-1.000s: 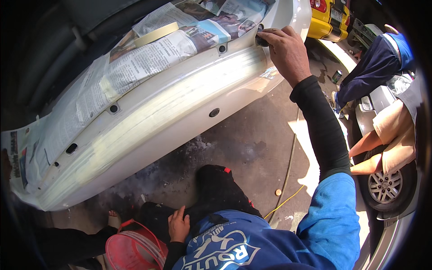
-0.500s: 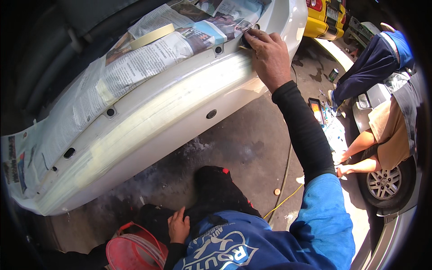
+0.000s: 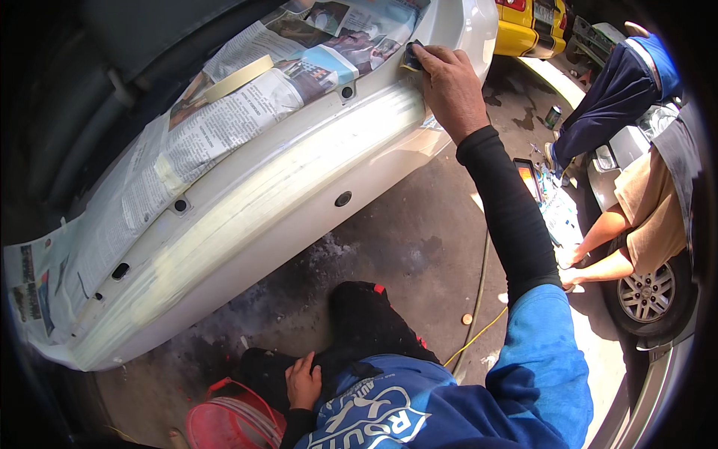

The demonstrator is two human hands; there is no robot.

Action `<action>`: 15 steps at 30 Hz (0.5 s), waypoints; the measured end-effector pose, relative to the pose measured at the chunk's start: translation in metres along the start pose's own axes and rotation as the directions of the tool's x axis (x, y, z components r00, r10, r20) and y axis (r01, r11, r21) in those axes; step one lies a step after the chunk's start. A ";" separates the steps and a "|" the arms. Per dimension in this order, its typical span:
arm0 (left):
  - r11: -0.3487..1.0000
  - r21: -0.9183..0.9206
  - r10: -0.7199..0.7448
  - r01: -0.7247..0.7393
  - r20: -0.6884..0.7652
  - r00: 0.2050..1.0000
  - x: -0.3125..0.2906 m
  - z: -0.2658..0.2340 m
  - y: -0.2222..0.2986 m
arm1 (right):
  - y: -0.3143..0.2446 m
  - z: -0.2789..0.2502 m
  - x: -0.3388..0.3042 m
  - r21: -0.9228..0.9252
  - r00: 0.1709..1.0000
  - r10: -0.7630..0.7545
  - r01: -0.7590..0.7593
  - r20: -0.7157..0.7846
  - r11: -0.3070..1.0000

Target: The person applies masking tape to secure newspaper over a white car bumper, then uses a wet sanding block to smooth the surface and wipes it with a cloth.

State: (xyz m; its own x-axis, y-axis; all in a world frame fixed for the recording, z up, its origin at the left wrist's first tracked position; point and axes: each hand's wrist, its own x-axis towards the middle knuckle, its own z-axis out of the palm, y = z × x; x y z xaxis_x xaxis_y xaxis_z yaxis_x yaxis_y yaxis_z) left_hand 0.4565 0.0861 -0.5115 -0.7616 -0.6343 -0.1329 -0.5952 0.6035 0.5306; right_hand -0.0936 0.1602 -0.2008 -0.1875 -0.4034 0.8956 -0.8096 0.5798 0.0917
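A white car bumper (image 3: 299, 216) runs across the left, with a long pale, scuffed band (image 3: 224, 198) along it. At the bumper's far right end, my right hand (image 3: 456, 90) is closed on a small dark piece of sandpaper (image 3: 410, 57), held by its upper edge next to the newspaper. Part of the piece is hidden by my fingers. My left hand (image 3: 304, 383) rests on my dark-trousered thigh, holding nothing, its fingers stretched out. Newspaper sheets (image 3: 202, 135) cover the area above the bumper, and a roll of cream masking tape (image 3: 239, 78) lies on them.
Beside my left leg stands a red bucket (image 3: 224, 426). A hose (image 3: 479, 292) and a yellow cord (image 3: 479, 337) cross the floor at right. Two people work there near a car wheel (image 3: 647, 295); a can (image 3: 553, 116) stands nearby. A yellow car (image 3: 527, 30) is at the back.
My right hand has slid a little farther right and away along the bumper's upper edge, and more of the sandpaper shows. The view has shifted slightly. My left hand stays on my thigh.
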 end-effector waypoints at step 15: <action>0.999 -0.002 -0.045 0.045 -0.010 0.999 -0.004 -0.005 0.004 | -0.008 -0.012 -0.004 0.013 1.000 0.024 -0.025 0.009 1.000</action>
State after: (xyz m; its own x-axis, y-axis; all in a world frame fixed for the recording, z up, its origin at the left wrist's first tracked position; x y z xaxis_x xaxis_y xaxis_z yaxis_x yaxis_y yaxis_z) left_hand 0.4579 0.0886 -0.5050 -0.7314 -0.6656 -0.1486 -0.6284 0.5732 0.5259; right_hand -0.0798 0.1657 -0.1997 -0.2122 -0.3955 0.8936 -0.8117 0.5805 0.0642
